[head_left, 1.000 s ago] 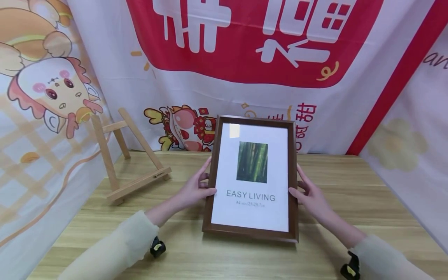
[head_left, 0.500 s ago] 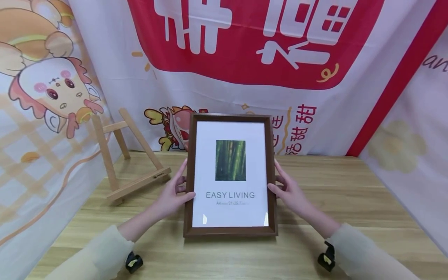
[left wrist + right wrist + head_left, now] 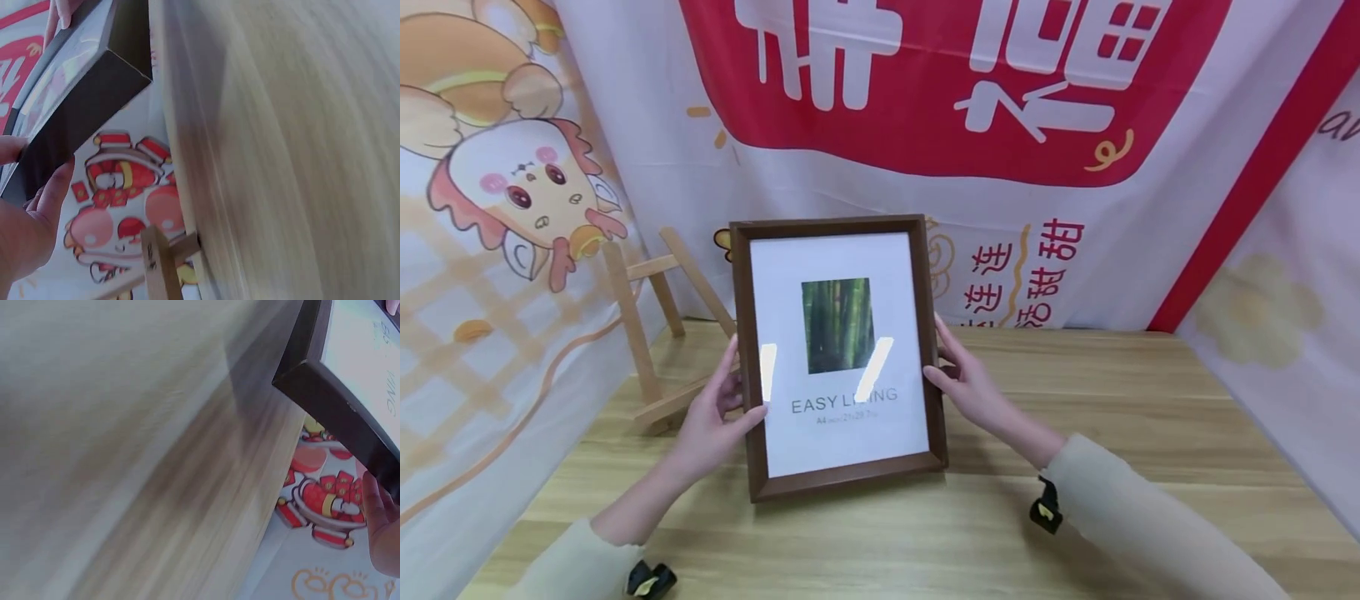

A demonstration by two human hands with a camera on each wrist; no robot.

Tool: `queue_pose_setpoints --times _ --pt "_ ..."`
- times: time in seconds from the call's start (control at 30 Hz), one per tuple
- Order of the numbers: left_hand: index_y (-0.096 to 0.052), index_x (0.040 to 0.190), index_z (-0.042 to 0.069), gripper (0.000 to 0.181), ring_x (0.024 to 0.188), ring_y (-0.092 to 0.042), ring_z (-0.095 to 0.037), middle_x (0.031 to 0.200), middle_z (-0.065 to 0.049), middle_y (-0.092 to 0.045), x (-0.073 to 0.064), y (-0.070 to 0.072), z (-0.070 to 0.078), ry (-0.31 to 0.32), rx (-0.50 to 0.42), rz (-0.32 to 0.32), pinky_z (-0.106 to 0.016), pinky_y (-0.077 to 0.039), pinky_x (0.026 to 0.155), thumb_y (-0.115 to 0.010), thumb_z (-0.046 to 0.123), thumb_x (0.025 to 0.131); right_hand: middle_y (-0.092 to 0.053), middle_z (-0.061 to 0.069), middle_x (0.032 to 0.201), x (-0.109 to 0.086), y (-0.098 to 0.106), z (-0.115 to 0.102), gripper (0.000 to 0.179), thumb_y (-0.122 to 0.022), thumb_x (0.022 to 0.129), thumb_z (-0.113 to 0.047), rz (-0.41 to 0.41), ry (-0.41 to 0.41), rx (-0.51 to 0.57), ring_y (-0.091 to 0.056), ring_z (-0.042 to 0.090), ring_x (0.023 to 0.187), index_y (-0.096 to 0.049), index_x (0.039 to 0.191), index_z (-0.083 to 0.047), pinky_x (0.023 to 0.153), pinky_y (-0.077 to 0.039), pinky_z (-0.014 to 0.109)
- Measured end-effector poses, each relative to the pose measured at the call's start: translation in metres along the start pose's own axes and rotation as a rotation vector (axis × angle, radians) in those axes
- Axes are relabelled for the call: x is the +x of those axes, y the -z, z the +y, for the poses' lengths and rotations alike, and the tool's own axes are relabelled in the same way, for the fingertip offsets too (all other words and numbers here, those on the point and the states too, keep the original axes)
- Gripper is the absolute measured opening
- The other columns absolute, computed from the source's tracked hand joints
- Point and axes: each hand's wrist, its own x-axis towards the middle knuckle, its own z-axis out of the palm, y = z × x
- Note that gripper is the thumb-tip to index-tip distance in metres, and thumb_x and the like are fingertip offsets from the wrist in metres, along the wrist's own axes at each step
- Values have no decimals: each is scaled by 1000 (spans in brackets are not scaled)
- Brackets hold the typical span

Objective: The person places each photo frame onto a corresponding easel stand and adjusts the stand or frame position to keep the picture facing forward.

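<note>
A brown picture frame [image 3: 842, 477] with a white insert, a small bamboo picture and the words "EASY LIVING" is held up over the table, tilted slightly in the head view. My left hand [image 3: 711, 425] grips its left side, thumb on the front edge and fingers behind. On the opposite side my right hand [image 3: 967, 385] holds it the same way, a little higher. Both wrist views show the frame's dark side edge above the tabletop. A small wooden easel [image 3: 634, 321] stands at the left, its right part hidden behind the frame and left hand.
The wood-grain table [image 3: 1120, 433] meets a printed white and red cloth [image 3: 1000, 158] at the back. More printed cloth hangs along the left [image 3: 497, 333] and right sides.
Both hands have carried the picture frame leftward, toward the easel. It has also risen and tipped a little, and now overlaps the easel's right part. The easel has stayed in place.
</note>
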Motion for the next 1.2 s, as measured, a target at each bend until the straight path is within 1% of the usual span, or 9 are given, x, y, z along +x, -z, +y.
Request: queue_pose_setpoints --times 0.17,0.33,0.47,0.6,0.8,0.9,1.03,1.1,1.2 --pt "-7 158 28 101 110 -56 -36 128 -30 -53 -6 17 1 35 98 56 -11 -48 83 -69 -7 86 -25 18 156 22 -16 -3 79 -52 96 5 -29 29 47 -51 39 121 -13 158 -24 94 -50 42" --pt "-6 157 30 103 113 -53 -42 141 -30 -42 -8 28 4 32 148 113 -7 -45 81 -68 -7 85 -40 20 147 43 -28 -7 79 -52 95 6 -27 85 37 -56 35 113 -14 157 -24 93 -51 41" --pt "-6 157 30 102 108 -55 -24 142 -27 -39 -7 37 6 14 145 166 -11 -50 76 -66 -10 85 -38 19 148 61 -38 -11 80 -52 95 7 -28 128 15 -54 33 116 -13 158 -23 94 -50 41" --pt "-5 158 27 100 96 -52 -1 119 -25 -49 -5 47 8 8 147 204 -11 -52 68 -64 -12 86 -43 21 143 79 -49 -16 77 -52 95 7 -23 152 5 -54 33 116 -15 158 -19 94 -51 41" --pt "-7 158 24 98 106 -47 -3 132 -27 -45 -1 62 11 -12 185 264 -6 -44 79 -63 -12 87 -49 17 139 101 -63 -26 78 -53 96 5 -9 169 -37 -56 27 112 -16 157 -26 91 -52 37" --pt "-9 158 24 99 107 -48 -4 134 -21 -45 -1 69 12 -22 197 319 -6 -45 77 -63 -16 84 -46 16 142 112 -71 -33 77 -53 96 5 -9 195 -35 -55 27 114 -17 157 -24 90 -52 35" --pt "-15 157 20 99 101 -51 -4 126 0 -49 -1 76 10 -42 198 397 -7 -46 75 -63 -21 80 -44 15 144 122 -81 -40 76 -53 96 5 -5 208 -43 -53 26 117 -18 157 -24 90 -52 34" --pt "-17 157 20 99 101 -51 -3 125 9 -47 0 80 10 -43 203 416 -7 -44 78 -63 -21 80 -40 10 149 127 -86 -42 77 -54 96 4 4 197 -55 -50 23 122 -17 157 -27 91 -52 33" --pt "-18 157 21 98 98 -52 -2 117 13 -48 -1 84 10 -29 222 436 -7 -46 72 -63 -20 80 -42 7 148 133 -94 -43 78 -54 96 3 24 182 -72 -49 20 123 -18 157 -31 91 -52 32"
